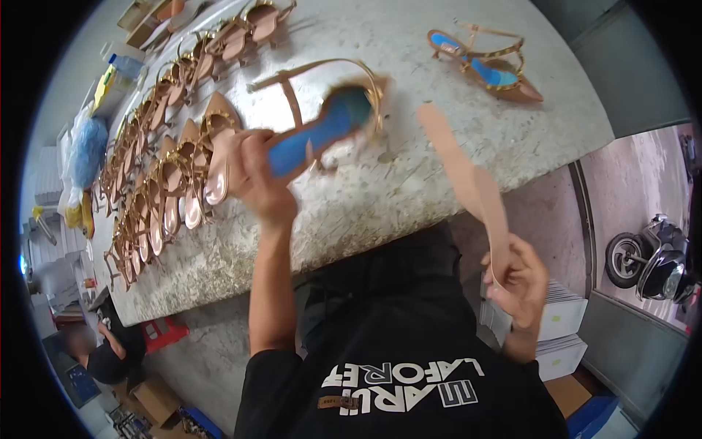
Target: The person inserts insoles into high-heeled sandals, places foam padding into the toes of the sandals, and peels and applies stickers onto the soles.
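My left hand [263, 179] is closed round the heel end of a strappy shoe [333, 124] with a blue inside, held above the stone table [351, 212]. The shoe is slightly blurred, its front pointing to the upper right. Low on the right, my right hand [515, 282] pinches one end of a long pinkish-beige insole [468, 179], whose other end points up over the table's edge. A second shoe [486, 66] with a blue inside lies at the back right of the table.
Rows of finished-looking beige shoes [172, 175] with gold studs stand along the table's left side. Blue plastic bags [89, 150] are beyond them. Another person [110, 355] is at the lower left. White boxes [559, 322] are stacked below right; a motorbike [654, 260] stands outside.
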{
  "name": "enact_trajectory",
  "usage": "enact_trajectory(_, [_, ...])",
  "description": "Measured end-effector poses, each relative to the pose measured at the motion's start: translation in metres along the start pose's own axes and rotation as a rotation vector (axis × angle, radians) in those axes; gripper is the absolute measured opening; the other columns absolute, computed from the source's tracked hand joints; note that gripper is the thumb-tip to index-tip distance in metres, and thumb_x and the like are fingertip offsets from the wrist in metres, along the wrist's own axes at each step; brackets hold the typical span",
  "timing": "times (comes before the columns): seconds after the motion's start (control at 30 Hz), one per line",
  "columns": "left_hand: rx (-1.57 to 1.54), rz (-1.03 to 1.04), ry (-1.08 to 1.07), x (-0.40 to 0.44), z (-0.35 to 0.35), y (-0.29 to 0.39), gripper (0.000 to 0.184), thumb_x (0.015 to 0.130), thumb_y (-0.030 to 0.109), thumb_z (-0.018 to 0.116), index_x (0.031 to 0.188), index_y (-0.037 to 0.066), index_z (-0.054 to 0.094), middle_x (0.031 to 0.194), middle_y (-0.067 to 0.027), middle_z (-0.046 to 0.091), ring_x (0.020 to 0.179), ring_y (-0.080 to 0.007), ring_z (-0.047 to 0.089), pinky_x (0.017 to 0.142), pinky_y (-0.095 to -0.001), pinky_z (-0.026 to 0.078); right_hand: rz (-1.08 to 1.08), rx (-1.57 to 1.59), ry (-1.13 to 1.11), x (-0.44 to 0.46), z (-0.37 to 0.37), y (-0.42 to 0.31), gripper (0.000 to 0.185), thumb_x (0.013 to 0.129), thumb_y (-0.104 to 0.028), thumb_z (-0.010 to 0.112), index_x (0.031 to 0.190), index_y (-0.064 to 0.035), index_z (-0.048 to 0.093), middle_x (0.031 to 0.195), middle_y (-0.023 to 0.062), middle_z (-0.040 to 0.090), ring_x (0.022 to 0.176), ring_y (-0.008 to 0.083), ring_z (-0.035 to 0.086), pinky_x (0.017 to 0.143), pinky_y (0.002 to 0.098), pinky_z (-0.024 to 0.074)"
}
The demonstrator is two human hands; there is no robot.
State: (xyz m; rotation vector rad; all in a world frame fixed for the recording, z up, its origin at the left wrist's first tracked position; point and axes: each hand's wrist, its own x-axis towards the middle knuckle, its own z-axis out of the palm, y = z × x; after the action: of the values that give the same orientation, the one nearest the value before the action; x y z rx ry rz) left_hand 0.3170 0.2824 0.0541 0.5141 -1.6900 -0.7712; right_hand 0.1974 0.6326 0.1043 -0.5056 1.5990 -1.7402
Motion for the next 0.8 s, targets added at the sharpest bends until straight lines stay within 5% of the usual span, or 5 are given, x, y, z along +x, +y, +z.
enact_trajectory(0.23, [-0.265,-0.789,-0.513,-0.011,-0.029,-0.027,0.053,0.108,0.031,0.042,0.083,-0.007,0.07,0.075,-0.0121,0.072,0.065,-0.0158,0.065,0.063,-0.0264,0.051,0.117,-0.184,-0.232,0.025,0.031,0.012,0.064,0.078,0.003,0.073,0.136,0.0154,0.048,0.108,0.0204,0.07,0.089,0.0208,0.071,0.076,0.0293,0.0565])
enact_trajectory(0.27, [-0.327,-0.959,-0.528,-0.013,-0.035,-0.031,0.047,0.106,0.033,0.046,0.109,-0.009,0.067,0.098,-0.0172,0.073,0.088,-0.0225,0.07,0.079,-0.0326,0.055,0.132,-0.233,-0.207,0.026,0.031,0.012,0.058,0.08,-0.004,0.072,0.132,0.0158,0.054,0.103,0.0207,0.071,0.076,0.0195,0.07,0.066,0.0271,0.0558])
enact_trajectory(0.4, [-0.851,-0.775,-0.583,-0.029,-0.06,-0.022,0.088,0.089,0.04,0.061,0.155,-0.005,0.025,0.142,-0.0254,0.048,0.136,-0.04,0.048,0.112,-0.0502,0.041,0.282,-0.284,-0.323,0.024,0.003,0.001,0.059,0.081,-0.015,0.071,0.131,0.0136,0.058,0.1,0.0205,0.071,0.062,0.0142,0.064,0.052,0.0242,0.0495])
enact_trajectory(0.63, [-0.996,-0.754,-0.772,-0.031,-0.076,-0.048,0.095,0.077,0.026,0.069,0.156,-0.004,0.025,0.145,-0.0242,0.045,0.135,-0.0396,0.048,0.111,-0.0506,0.041,0.287,-0.43,-0.451,0.061,0.032,-0.004,0.056,0.076,-0.01,0.072,0.127,0.0122,0.062,0.099,0.0187,0.07,0.068,0.0138,0.064,0.057,0.0222,0.0469])
enact_trajectory(0.8, [-0.784,-0.784,-0.758,-0.03,-0.076,-0.036,0.096,0.077,0.026,0.081,0.154,-0.003,0.031,0.146,-0.0192,0.046,0.137,-0.0323,0.047,0.114,-0.0473,0.038,-0.187,-0.573,-0.593,0.098,0.08,0.01,0.048,0.083,-0.002,0.067,0.13,0.0091,0.061,0.094,0.0178,0.07,0.078,0.0215,0.067,0.07,0.0321,0.0514])
